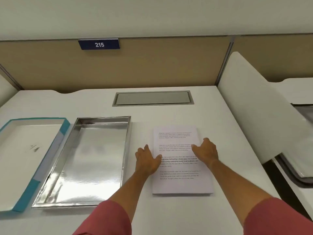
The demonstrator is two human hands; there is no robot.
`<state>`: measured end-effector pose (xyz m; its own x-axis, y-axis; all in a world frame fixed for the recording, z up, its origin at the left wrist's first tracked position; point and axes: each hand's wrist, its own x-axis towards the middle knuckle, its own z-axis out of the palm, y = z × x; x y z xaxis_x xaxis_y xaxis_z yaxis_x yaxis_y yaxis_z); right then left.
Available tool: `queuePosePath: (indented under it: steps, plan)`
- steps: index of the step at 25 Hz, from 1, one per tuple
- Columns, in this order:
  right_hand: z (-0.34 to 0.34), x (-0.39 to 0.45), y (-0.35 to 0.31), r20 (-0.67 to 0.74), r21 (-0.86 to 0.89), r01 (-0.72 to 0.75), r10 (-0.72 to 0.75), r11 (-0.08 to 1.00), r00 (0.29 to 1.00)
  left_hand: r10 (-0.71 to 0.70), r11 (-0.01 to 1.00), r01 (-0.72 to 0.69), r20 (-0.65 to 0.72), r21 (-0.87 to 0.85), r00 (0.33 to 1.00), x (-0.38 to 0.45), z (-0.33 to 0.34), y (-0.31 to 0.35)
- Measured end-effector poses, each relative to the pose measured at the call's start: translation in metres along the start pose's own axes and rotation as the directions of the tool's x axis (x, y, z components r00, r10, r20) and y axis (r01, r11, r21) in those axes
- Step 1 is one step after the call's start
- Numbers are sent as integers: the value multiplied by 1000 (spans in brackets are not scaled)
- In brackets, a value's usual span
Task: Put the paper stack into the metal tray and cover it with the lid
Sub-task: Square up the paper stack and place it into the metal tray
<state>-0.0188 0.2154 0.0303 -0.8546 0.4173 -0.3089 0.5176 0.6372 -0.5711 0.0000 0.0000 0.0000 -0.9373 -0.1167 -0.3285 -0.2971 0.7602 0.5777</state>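
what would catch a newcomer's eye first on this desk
Probably the shiny metal tray, empty, at centre left, with the teal-edged lid lying inside-up beside it. Right of the tray, both hands, left hand and right hand, rest at the sides of the printed paper stack.

Both arms enter from the bottom edge of the frame and extend forward toward the centre right. Each upper forearm is covered by a pink sleeve (108, 216); the lower forearms and wrists are bare.

Left hand (148, 161): positioned right of centre, palm down, fingers spread and pointing up-frame, thumb angled to the right. Nothing is gripped.

Right hand (205, 150): positioned to the right of the left hand and slightly higher in the frame, palm down, fingers loosely curled and pointing up and to the left. Nothing is gripped.

The two hands are apart, with a clear gap between them. The forearms converge slightly toward the hands.
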Motion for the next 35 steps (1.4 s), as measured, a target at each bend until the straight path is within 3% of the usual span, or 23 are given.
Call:
queuePosePath:
  steps: [4, 17, 25, 31, 35]
  plan:
    - [8, 1, 9, 104, 66, -141, 134, 988, 986, -92, 990, 92, 8, -105, 996, 6, 5, 2]
    - [14, 22, 15, 151, 247, -203, 170, 947, 974, -269, 917, 276, 64, -287, 961, 25, 11, 13]
    - [14, 23, 10, 112, 120, -160, 147, 980, 983, -250, 928, 269, 107, -259, 962, 30, 6, 18]
    - [13, 23, 13, 132, 225, -169, 142, 960, 981, -246, 914, 250, 54, -320, 968, 28, 10, 17]
    - [11, 29, 16, 200, 410, -206, 132, 889, 971, -249, 867, 265, 93, -423, 964, 31, 10, 14]
